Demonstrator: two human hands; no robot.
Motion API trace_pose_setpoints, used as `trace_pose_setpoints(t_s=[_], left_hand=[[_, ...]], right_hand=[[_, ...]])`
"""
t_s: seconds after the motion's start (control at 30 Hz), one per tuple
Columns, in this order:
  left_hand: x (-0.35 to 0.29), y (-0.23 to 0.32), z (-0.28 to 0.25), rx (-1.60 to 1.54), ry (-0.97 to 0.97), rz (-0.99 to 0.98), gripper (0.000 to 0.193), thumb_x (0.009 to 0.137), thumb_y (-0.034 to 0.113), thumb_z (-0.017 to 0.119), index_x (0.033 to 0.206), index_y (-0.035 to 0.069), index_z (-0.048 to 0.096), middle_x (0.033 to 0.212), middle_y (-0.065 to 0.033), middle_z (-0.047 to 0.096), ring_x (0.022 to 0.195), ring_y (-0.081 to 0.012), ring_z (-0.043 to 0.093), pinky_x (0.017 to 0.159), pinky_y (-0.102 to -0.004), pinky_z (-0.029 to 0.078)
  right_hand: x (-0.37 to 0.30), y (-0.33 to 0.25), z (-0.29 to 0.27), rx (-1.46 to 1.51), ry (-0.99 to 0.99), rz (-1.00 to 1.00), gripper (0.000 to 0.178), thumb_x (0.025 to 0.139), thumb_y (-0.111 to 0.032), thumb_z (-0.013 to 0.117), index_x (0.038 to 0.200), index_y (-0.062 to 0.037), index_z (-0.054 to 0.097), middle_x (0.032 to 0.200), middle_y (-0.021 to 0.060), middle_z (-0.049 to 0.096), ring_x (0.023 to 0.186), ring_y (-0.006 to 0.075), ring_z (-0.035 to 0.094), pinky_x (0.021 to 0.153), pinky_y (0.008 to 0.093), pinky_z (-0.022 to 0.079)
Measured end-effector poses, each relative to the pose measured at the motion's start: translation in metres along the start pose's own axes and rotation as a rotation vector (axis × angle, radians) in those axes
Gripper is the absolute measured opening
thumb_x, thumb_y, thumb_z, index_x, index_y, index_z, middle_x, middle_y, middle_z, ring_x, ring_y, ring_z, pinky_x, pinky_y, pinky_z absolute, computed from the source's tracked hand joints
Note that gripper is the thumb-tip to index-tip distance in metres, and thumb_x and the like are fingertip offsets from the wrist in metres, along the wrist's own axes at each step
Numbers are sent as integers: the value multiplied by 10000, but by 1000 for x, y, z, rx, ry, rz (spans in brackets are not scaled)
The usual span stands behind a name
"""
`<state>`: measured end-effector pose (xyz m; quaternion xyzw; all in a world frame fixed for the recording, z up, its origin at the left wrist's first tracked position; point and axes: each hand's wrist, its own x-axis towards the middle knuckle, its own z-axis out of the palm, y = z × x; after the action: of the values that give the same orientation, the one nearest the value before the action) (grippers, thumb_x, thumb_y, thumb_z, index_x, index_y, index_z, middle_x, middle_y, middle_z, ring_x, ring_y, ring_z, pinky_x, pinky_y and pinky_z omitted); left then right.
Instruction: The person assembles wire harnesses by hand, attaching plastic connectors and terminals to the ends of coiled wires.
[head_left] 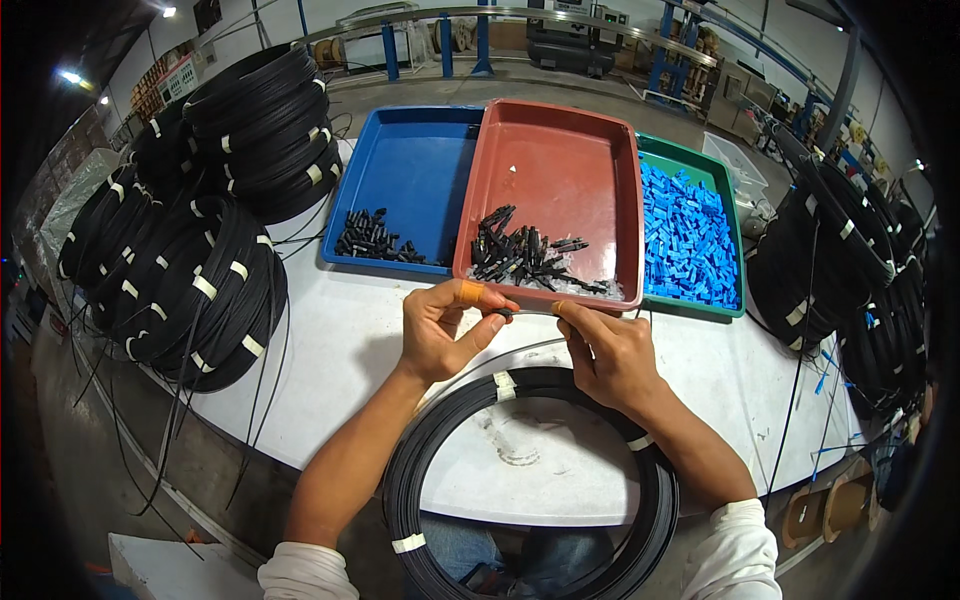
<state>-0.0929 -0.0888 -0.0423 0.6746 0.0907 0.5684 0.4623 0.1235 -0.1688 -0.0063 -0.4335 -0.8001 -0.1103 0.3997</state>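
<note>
Black, a small connector [504, 313] sits pinched in the left hand's [438, 332] closed fingertips; the right hand [617, 355], also pinched shut, grips a thin cable [536, 313] whose visible stretch runs sideways between the hands, toward the connector.

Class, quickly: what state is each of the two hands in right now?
Left hand: closed, pinching a small black piece between thumb and fingers.
Right hand: closed, apparently pinching a thin cable.
</note>
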Motion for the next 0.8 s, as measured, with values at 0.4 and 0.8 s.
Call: trace_pose_setpoints(t_s=[0.4,0.8], left_hand=[[0,1,7,273,-109,34,297,761,-26,823,1035,-47,710,1039,-201,727,933,-224,727,844,-313,584],[-6,5,14,134,144,41,253,768,-63,811,975,-19,672,861,-150,730,797,-193,728,754,-318,602]], right_hand=[[-7,3,0,6,-72,-50,275,804,2,725,1064,-38,645,823,84,725,643,229,706,534,333,534],[-7,2,8,196,-50,130,198,857,-85,731,1004,-75,598,771,88,673,686,272,673,631,397,507]])
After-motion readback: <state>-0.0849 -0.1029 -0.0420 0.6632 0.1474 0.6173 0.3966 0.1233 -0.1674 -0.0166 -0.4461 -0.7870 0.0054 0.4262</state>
